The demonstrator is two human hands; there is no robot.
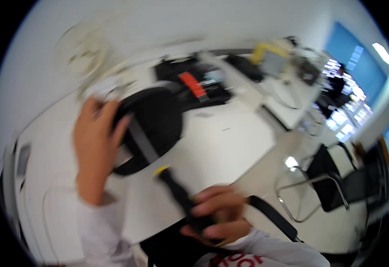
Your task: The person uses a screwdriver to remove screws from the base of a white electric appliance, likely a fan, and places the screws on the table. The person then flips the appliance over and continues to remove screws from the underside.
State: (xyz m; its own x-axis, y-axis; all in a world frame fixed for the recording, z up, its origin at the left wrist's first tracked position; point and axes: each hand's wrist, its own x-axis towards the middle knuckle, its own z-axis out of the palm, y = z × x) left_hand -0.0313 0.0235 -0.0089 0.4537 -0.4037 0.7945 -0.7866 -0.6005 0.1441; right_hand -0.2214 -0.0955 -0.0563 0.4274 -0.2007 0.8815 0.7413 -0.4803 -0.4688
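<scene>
My left hand is closed at the left edge of a round black disc-shaped thing, with the thumb against its dark face. A grey strip runs across that face. The disc stands tilted above the white table. My right hand, low and near me, grips a black tool handle with a yellow end, much like a screwdriver's. The yellow end points up and left toward the disc; the tool's other end is hidden in the hand. Both hands are smeared by motion.
Behind the disc lies a black bag-like heap with a red strip on it. Blurred cream-coloured round shapes show at the wall. A black chair stands on the right, and a person sits farther back.
</scene>
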